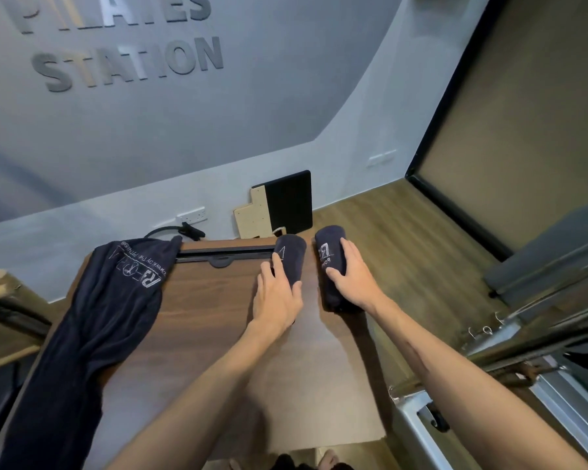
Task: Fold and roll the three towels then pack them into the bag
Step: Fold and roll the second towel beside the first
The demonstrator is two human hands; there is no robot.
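Note:
Two dark navy rolled towels lie side by side at the far right corner of a brown wooden table (201, 317). My left hand (277, 293) holds the near end of the left rolled towel (291, 256), thumb on one side and fingers on the other. My right hand (353, 276) grips the right rolled towel (330, 252), which overhangs the table's right edge. A third navy towel (102, 310), unrolled and bearing white lettering, is draped across the table's left side and hangs over its near left edge. No bag is in view.
A black board and a pale wooden panel (279, 208) lean against the grey wall behind the table. A wall socket with a black cable (190, 218) sits at the back. Metal-framed equipment (510, 351) stands to the right on the wood floor.

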